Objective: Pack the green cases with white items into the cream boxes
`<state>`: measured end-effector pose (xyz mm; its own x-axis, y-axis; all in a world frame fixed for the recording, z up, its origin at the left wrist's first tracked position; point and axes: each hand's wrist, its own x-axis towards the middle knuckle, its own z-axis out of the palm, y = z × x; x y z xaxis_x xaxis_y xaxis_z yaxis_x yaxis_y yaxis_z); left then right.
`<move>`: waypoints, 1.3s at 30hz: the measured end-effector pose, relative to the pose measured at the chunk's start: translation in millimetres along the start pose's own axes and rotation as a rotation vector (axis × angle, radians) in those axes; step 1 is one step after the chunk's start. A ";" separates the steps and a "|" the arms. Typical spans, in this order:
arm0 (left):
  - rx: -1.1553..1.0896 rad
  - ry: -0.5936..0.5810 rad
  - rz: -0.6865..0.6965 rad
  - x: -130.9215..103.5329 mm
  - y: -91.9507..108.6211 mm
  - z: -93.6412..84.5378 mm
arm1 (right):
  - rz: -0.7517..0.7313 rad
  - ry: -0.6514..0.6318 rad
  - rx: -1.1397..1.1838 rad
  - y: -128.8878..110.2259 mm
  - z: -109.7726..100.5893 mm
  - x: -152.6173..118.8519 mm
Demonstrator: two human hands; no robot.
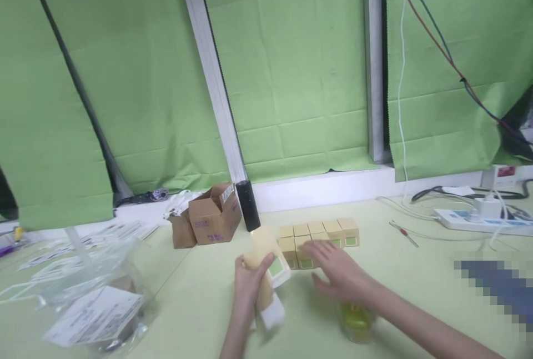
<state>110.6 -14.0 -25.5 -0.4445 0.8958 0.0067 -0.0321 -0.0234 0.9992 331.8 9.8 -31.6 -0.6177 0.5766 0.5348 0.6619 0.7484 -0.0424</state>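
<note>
My left hand (249, 284) is wrapped round tan boxes (266, 245) with a green label and white lower ends; one lies across another. Two rows of small tan boxes (347, 231) with green labels stand side by side on the table. Over the front row, my right hand (333, 267) spreads its fingers, the fingertips at the top of a front box. Whether they touch it cannot be told. A yellow-green round object (357, 321) sits on the table beneath my right wrist, partly covered by the forearm.
An open brown carton (214, 223) and a black cylinder (248, 206) stand at the back. Plastic bags with papers (100, 314) lie at the left. A white power strip (453, 220) with cables and a red-handled tool (403, 232) are at the right.
</note>
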 end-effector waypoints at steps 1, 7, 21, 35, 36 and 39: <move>0.110 0.071 0.024 8.3 0.2 -10.2 | 0.063 -0.015 -0.003 11.4 2.6 4.5; 0.489 0.361 0.158 30.7 6.0 -44.8 | 0.201 -0.071 0.028 53.4 16.3 12.8; 0.588 -0.670 0.646 -66.9 -21.2 46.1 | 0.213 0.041 0.394 -22.4 -43.1 -50.1; 0.808 -0.606 1.008 -63.1 -30.4 43.3 | 0.118 -0.002 0.169 -26.7 -44.6 -70.0; 0.822 -0.609 1.049 -64.2 -30.8 44.4 | 0.126 0.003 0.083 -26.0 -40.7 -69.1; 0.859 -0.632 1.117 -68.2 -28.9 48.1 | 0.127 0.056 -0.010 -21.9 -32.0 -67.9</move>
<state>184.9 -53.1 -52.9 0.5554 0.6371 0.5345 0.6533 -0.7319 0.1935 372.9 -56.3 -40.0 -0.5038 0.6472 0.5721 0.7377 0.6670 -0.1050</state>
